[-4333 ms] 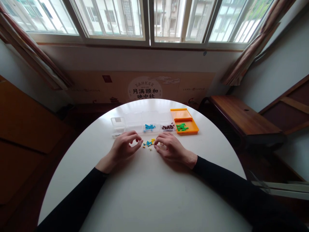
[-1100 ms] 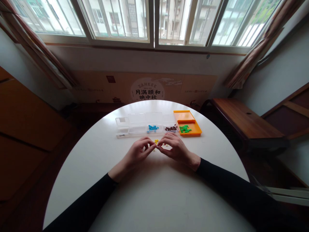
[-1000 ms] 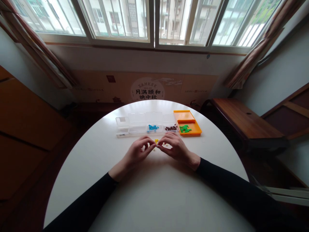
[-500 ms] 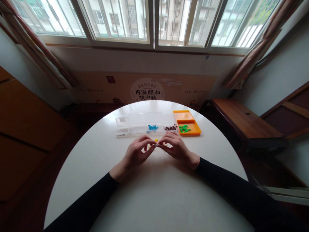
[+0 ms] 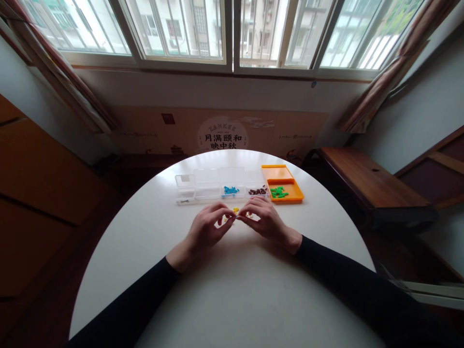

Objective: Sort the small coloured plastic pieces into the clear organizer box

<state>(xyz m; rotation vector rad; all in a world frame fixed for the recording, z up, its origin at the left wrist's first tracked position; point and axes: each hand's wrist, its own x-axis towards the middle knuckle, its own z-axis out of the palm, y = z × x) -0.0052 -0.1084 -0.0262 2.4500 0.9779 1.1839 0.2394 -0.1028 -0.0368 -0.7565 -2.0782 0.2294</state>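
Over the middle of the table my left hand (image 5: 210, 226) and my right hand (image 5: 264, 218) meet fingertip to fingertip. Each is closed in a pinch of thumb and forefinger. What lies between the tips is too small and covered to name. Several small yellow pieces (image 5: 236, 210) lie on the table just behind the hands, partly hidden by the fingers. Beyond them, a clear compartment box (image 5: 208, 193) stands with its lids up. Small blue pieces (image 5: 231, 190) and dark brown pieces (image 5: 257, 191) fill two of its compartments.
At the box's right end an open orange case (image 5: 297, 197) holds small green pieces (image 5: 279, 192). All of this rests on a round white table (image 5: 224, 299). A wooden bench (image 5: 357, 169) is off to the right, and a printed panel (image 5: 297, 118) stands behind the table.
The view has shifted slightly. Both hands keep their pinch, and the fingertips have drawn a little closer together, so the tiny light-coloured spot between them shows less.
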